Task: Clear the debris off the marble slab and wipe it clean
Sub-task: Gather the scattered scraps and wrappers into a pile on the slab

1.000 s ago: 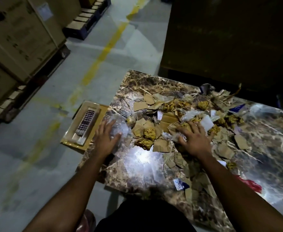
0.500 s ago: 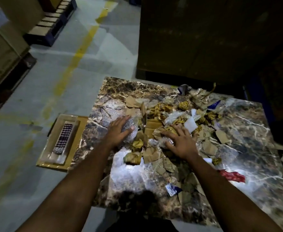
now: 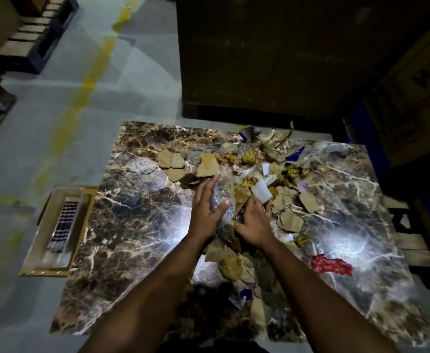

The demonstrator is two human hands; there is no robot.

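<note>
Marble slab [image 3: 137, 225], brown with white veins, fills the middle of the head view and lies flat above a grey floor [image 3: 43, 118]. Debris [image 3: 237, 263] runs across it in a band from 6 o'clock up to 1 o'clock: torn cardboard pieces [image 3: 207, 168], crumpled yellow wads [image 3: 249, 157], white paper scraps [image 3: 261, 193] and clear plastic film.

Both hands meet at the centre of the slab. The left hand [image 3: 205, 210] has its fingers nearly straight, cupped against the left side of a clump of clear plastic wrap [image 3: 223, 194], thumb laid across it. The right hand [image 3: 253, 222] presses in from the other side with its fingers bent into the litter; whether it grips anything cannot be told, since the fingertips are buried. Cardboard scraps lie under and between the two forearms.

A red crumpled scrap [image 3: 332, 264] sits apart at 4 o'clock, beside a bright glare on the stone. Blue-and-white wrapper bits [image 3: 295, 154] lie at 1 o'clock, and another near the slab's near edge at 6 o'clock.

Off the slab at 9 o'clock, a flat cardboard tray [image 3: 86, 200] holding a clear-packed striped item [image 3: 65, 225] touches the slab's left edge. A tall dark box [image 3: 259, 59] stands just behind at 12 o'clock, more cartons at 2 o'clock, and a pallet [image 3: 38, 31] at 11 o'clock by a worn yellow floor line [image 3: 89, 80].
</note>
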